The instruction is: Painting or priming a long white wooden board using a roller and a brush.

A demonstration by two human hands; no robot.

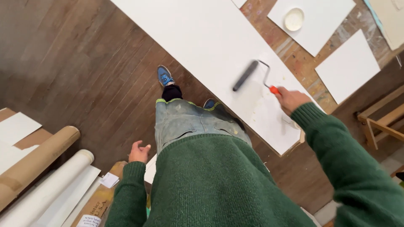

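Observation:
My right hand grips the orange handle of a paint roller. Its dark grey sleeve lies on a large white board that runs diagonally over the work table. The roller is blurred. At my side, my left hand hangs with loosely curled fingers, holding nothing, just above a cardboard box. I wear a green sweater, paint-spotted jeans and blue shoes.
Smaller white panels lie on the paint-stained table, one bearing a round white dish. Rolls of brown and white paper rest on the dark wood floor at lower left. A wooden frame stands at right.

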